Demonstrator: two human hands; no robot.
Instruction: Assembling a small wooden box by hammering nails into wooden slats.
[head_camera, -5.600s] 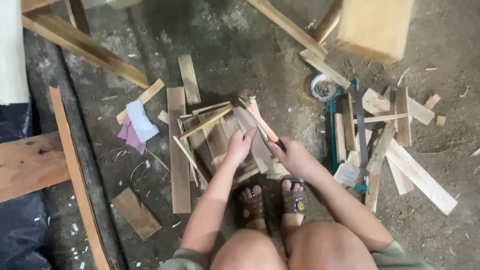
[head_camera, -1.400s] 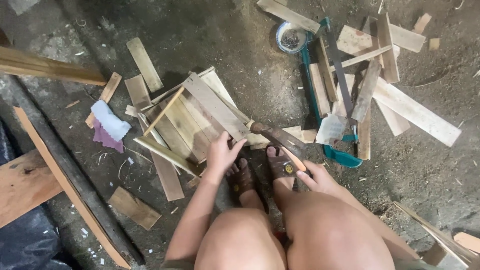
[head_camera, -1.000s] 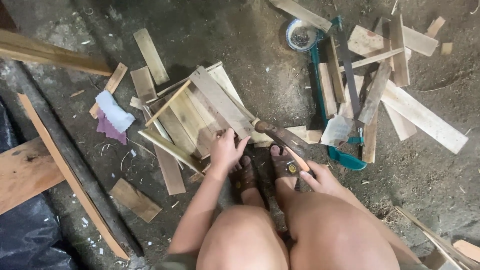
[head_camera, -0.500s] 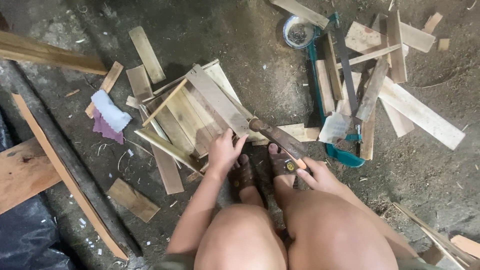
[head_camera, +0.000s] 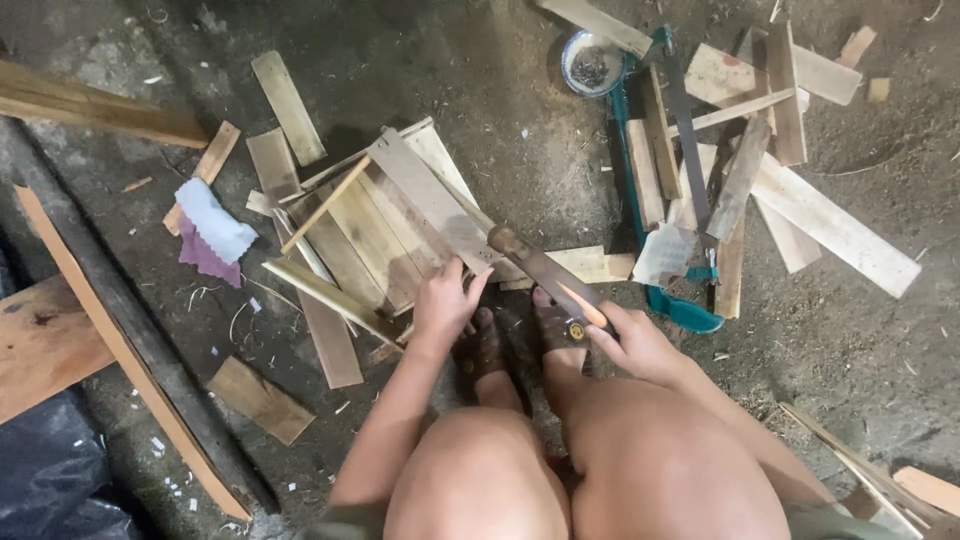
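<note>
At the far left I see a pale wooden board (head_camera: 40, 345) jutting in from the edge, and just right of it a long dark plank (head_camera: 130, 340) running near to far. Further right lies a white and purple cloth (head_camera: 210, 232) on the dirt floor (head_camera: 480, 80), with short loose wood offcuts (head_camera: 288, 105) around it.

In the middle sits the small slatted wooden crate (head_camera: 385, 225), tilted on the ground, thin sticks leaning across it. My left hand (head_camera: 443, 303) rests on its near edge, fingers spread and pressing down on a slat rather than closed round anything. Just near of that are my two feet in dark sandals (head_camera: 520, 340).

My right hand (head_camera: 632, 345) is closed round the handle of a wooden-handled hammer (head_camera: 545, 272); the shaft runs up and left so its dark head sits against the crate's near right corner, close beside my left fingers.

Right of that lies a teal-framed hand saw (head_camera: 668, 180) among a heap of pale scrap planks (head_camera: 830, 225), and far of it a small round tin of nails (head_camera: 592, 62).
</note>
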